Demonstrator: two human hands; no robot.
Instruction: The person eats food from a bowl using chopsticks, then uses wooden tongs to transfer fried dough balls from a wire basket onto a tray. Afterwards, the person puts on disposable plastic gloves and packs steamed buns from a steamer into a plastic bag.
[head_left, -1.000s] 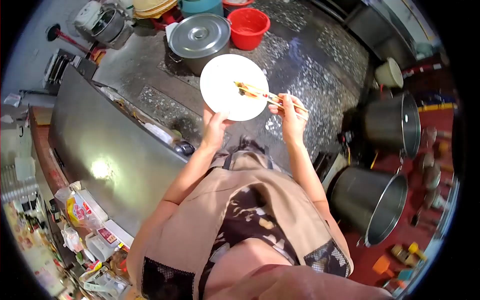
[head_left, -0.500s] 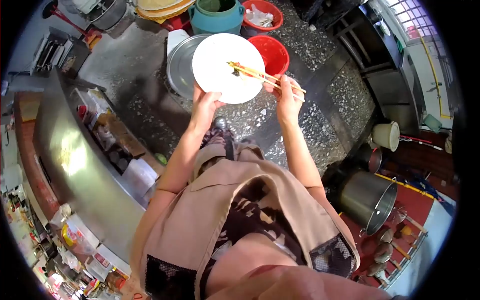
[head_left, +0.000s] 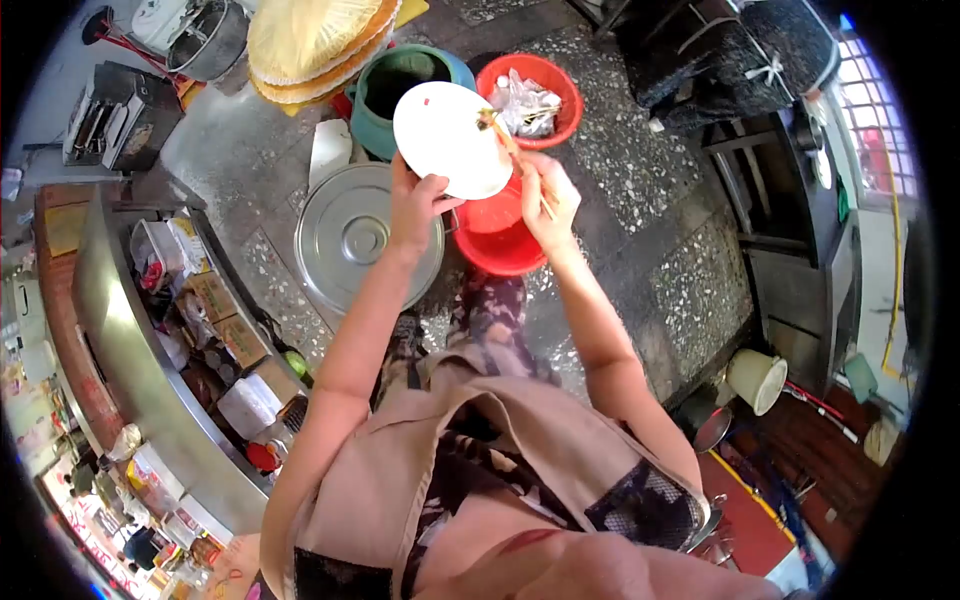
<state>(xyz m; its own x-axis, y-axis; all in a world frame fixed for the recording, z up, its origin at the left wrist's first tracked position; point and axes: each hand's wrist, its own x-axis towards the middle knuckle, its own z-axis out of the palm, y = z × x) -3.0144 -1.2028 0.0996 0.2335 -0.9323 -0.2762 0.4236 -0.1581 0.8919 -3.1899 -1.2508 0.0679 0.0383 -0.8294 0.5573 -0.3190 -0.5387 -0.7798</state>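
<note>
A white plate (head_left: pixel 445 140) is held at its lower left edge by my left hand (head_left: pixel 415 208), fingers wrapped round the rim. My right hand (head_left: pixel 550 200) grips chopsticks (head_left: pixel 507 140) whose tips are at the plate's right side, by a small bit of dark and orange food (head_left: pixel 487 118). The plate hangs over the area between a teal pot (head_left: pixel 378 82) and a red bucket (head_left: pixel 500 232). A red basin (head_left: pixel 572 100) holding plastic bags and scraps lies just beyond the chopsticks.
A large lidded metal pot (head_left: pixel 325 235) stands on the floor left of the red bucket. Yellow round trays (head_left: pixel 310 45) are stacked behind it. A steel counter (head_left: pixel 150 370) with filled shelves runs along the left. A cream bucket (head_left: pixel 757 381) stands at the right.
The view has moved forward to the teal pot and red basin. The plate now looks tilted, and the chopsticks and food are nearer its right edge. Both hands keep their hold.
</note>
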